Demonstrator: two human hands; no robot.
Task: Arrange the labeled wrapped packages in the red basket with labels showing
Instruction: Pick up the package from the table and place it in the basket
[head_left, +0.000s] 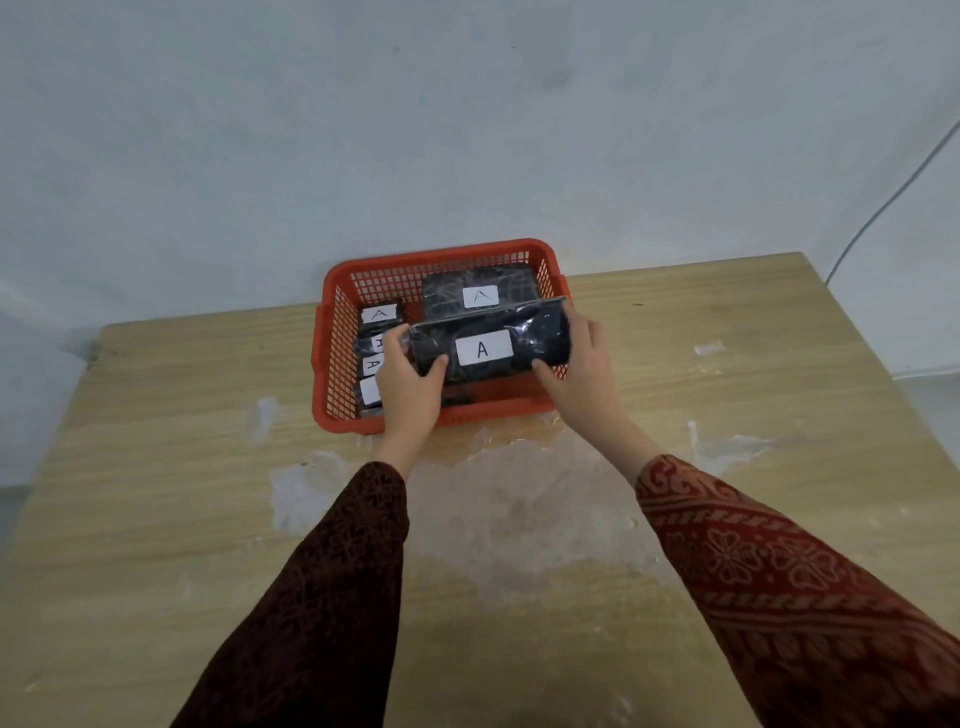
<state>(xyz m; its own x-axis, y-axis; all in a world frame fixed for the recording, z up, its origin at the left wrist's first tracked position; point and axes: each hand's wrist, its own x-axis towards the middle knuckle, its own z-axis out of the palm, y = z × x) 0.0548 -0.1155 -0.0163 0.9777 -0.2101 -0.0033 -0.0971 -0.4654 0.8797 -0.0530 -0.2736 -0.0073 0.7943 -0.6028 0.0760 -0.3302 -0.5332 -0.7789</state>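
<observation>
Holding wrapped pkg (488, 349) over red basket (332, 358), label "A" up. Left hand (410, 384) clamped on left end, right hand (582, 364) on right end; fingers of both curled round the ends, thumbs on near side. Long axis left-right, across basket, both hands equally near. Open floor just below, near-right. Counted: 1 pkg in hands, 1 large behind it, about 4 small along left wall w/ labels up. Bare tabletop (727, 519) otherwise.

Scuffed wooden table (156, 467), red basket (332, 364) at its far edge, perhaps against the wall.
</observation>
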